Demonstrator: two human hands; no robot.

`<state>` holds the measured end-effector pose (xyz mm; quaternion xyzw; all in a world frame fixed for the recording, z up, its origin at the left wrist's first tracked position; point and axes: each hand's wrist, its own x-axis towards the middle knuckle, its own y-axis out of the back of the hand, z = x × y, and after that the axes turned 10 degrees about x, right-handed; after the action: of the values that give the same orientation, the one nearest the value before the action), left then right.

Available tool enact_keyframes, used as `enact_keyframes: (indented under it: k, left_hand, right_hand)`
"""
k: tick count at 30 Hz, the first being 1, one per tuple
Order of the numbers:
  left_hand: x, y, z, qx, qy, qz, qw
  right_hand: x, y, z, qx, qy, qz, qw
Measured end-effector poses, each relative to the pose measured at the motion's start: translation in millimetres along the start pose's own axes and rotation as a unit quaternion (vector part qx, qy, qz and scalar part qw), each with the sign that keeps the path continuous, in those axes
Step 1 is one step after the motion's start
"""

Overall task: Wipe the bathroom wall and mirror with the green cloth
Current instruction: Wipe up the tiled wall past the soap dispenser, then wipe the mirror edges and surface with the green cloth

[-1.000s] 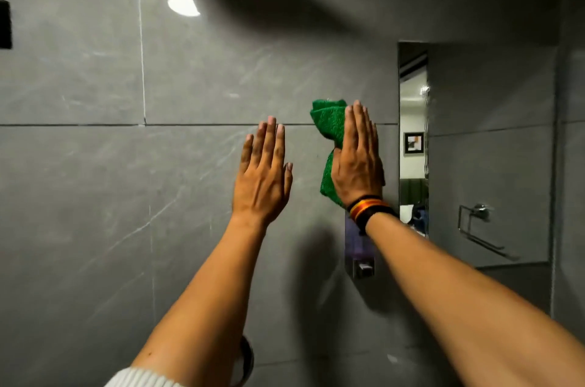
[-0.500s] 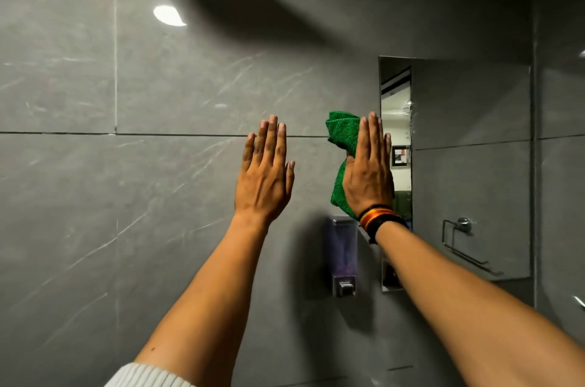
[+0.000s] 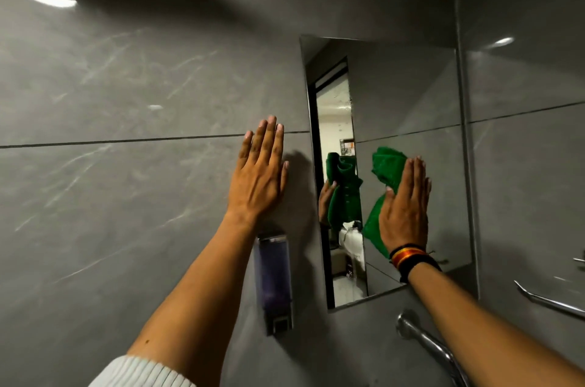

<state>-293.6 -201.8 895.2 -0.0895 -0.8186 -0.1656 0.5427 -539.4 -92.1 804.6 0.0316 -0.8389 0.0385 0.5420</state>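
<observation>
A frameless mirror hangs on the grey tiled wall. My right hand lies flat on the mirror's lower middle, pressing the green cloth against the glass; the cloth sticks out above and left of the fingers. The cloth and the hand are doubled as a reflection near the mirror's left edge. My left hand rests flat on the wall tile just left of the mirror, fingers together, holding nothing.
A soap dispenser is fixed to the wall below my left hand. A chrome tap pipe juts out under the mirror. A metal rail sits at the right edge, on the side wall.
My right hand has slid the cloth rightward, off the wall tile and onto the mirror glass. My left hand stays pressed to the wall. My view has shifted right and closer.
</observation>
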Motion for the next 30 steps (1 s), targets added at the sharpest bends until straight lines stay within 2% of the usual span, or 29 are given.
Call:
enact_keyframes:
  k: [9, 15, 18, 21, 25, 30]
  left_hand:
    - [41, -36, 28, 0.004, -0.011, -0.001, 1.0]
    - [54, -46, 50, 0.003, -0.015, 0.026, 1.0]
    - [55, -52, 53, 0.011, -0.015, 0.044, 0.999]
    - [56, -54, 52, 0.021, -0.011, 0.055, 0.998]
    - [54, -54, 54, 0.026, -0.004, 0.046, 0.999]
    - [54, -52, 53, 0.021, 0.009, 0.032, 0.999]
  right_hand:
    - [-76, -37, 41, 0.053, -0.102, -0.027, 0.993]
    - [-157, -72, 37, 0.136, -0.239, -0.018, 0.961]
    - [-177, -88, 34, 0.145, -0.257, -0.03, 0.955]
    - [-177, -98, 34, 0.103, -0.233, -0.019, 0.967]
    - [-168, -104, 29, 0.067, -0.147, -0.012, 0.987]
    - [-96, -114, -4, 0.039, -0.033, -0.027, 0.998]
